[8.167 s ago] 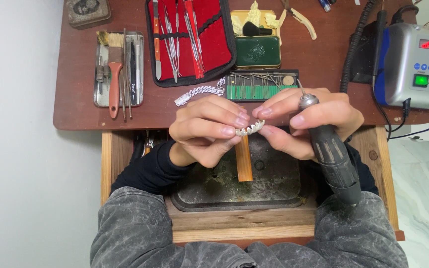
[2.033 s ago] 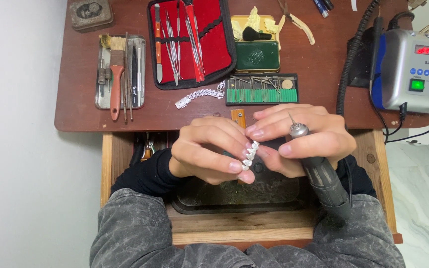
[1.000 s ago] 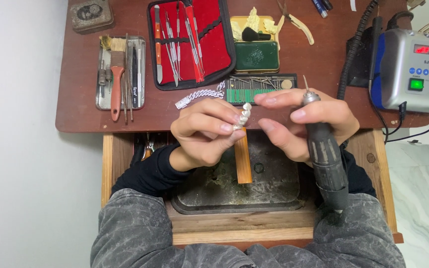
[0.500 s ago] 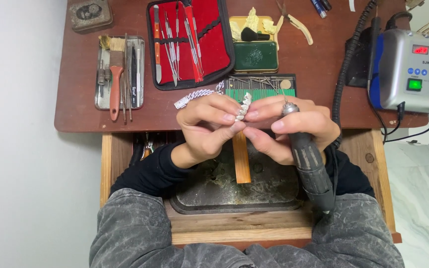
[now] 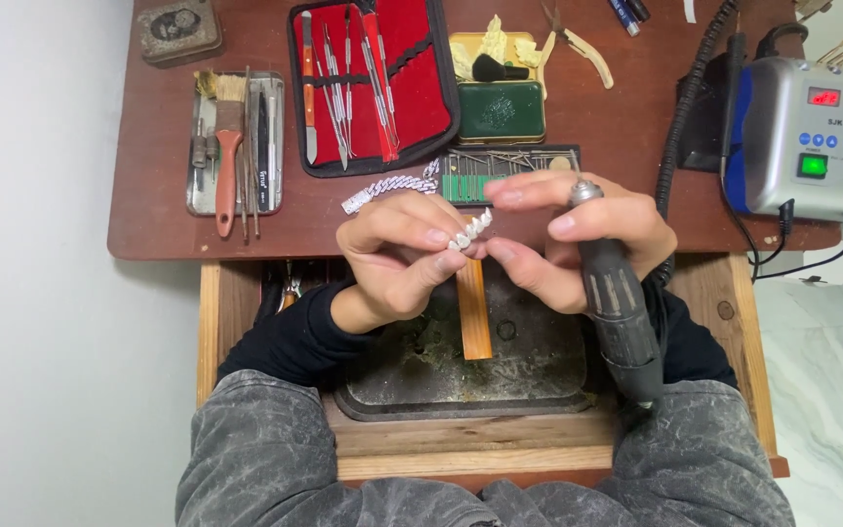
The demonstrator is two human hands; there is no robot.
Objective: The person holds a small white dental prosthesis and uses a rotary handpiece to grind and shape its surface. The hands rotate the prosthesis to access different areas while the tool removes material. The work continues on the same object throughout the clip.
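Fingertips of my left hand (image 5: pixel 397 256) pinch a short silver chain piece (image 5: pixel 470 230) above the wooden bench pin (image 5: pixel 473 310); my right hand (image 5: pixel 578 239) grips the rotary handpiece (image 5: pixel 619 312) beside it. Behind the pin, tools crowd the brown desk (image 5: pixel 626 137); its near edge lies under both hands

a red tool roll (image 5: pixel 373 83), metal tray (image 5: pixel 197 195) of brushes, green case (image 5: pixel 500 112) and grey control box (image 5: pixel 812 137) sit on the brown surface (image 5: pixel 617 127).
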